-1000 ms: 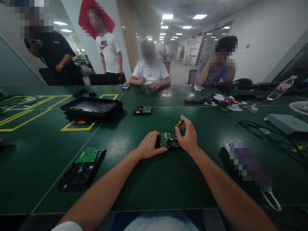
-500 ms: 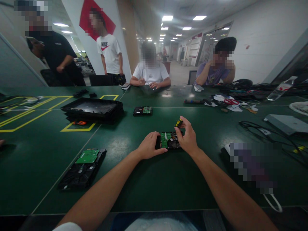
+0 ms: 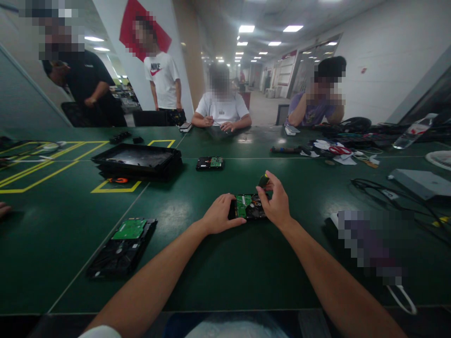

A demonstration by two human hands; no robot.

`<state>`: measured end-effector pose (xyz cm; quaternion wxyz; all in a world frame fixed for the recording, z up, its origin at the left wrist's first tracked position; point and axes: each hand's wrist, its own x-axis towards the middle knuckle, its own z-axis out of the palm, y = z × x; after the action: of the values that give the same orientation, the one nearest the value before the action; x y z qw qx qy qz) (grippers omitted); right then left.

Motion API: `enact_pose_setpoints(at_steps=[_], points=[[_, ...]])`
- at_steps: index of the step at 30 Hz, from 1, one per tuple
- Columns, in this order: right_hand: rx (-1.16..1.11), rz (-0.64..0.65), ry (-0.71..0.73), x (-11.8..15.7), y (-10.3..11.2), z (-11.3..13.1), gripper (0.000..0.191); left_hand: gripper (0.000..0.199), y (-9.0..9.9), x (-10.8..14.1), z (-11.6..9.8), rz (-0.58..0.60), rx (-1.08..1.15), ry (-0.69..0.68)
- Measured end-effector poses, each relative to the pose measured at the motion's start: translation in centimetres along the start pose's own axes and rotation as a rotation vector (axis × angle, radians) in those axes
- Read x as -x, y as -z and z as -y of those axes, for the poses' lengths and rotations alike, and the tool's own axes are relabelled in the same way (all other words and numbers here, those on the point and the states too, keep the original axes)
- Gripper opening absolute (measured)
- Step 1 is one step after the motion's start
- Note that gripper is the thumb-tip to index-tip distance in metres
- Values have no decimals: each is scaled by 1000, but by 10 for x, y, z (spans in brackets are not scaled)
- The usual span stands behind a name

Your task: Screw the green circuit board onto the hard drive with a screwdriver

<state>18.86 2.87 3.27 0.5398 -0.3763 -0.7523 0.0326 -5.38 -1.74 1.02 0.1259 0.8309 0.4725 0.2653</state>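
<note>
A hard drive (image 3: 243, 204) with a green circuit board lies on the green table in front of me. My left hand (image 3: 221, 215) grips its left end, thumb along the near edge. Over the drive's right end, my right hand (image 3: 276, 199) pinches a small screwdriver (image 3: 263, 180) by its black and yellow handle between thumb and fingertips. The hand hides the shaft and tip, so I cannot tell whether it touches a screw. Another hard drive (image 3: 123, 246) lies to the left of my left forearm. Beyond my hands rests a third hard drive (image 3: 210, 163).
Black trays (image 3: 137, 162) are stacked at the left with an orange-handled tool (image 3: 118, 180) by them. On the right are black cables (image 3: 377, 192), a grey box (image 3: 421, 182) and a bottle (image 3: 414, 131). Two people sit across the table; two others stand behind.
The screwdriver handle has turned in my right fingers, so less of its yellow marking shows. My left hand and the hard drive stay in place; the view has shifted slightly.
</note>
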Motion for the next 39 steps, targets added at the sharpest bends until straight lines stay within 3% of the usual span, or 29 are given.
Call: enact_pose_setpoints(at_steps=[39], points=[[4,-41,32,-2,1,3,62,76,2,0,-2,-9,10,-4]])
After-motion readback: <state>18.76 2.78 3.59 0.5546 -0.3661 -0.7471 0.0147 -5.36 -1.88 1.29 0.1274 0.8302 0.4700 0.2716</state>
